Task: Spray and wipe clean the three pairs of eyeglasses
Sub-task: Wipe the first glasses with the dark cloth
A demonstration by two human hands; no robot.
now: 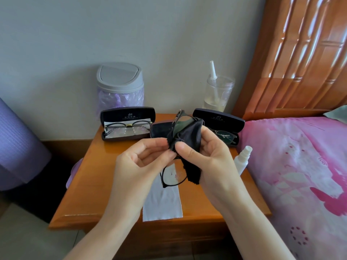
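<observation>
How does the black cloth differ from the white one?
The black cloth is bunched over a lens of the glasses, held by the left hand and right hand; the white cloth lies flat on the nightstand, untouched. The black cloth is dark and crumpled; the white cloth pale and smooth. Both are wiping cloths.

A lidded bin point(120, 79) and clear cup point(217, 92) stand at the wooden nightstand's point(93, 184) back, beside a pink bedspread point(300, 166).

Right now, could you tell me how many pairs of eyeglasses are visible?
3. One pair lies in the left case, another pair in the right case, and the third pair is between the left hand and right hand, in a black cloth.
</observation>
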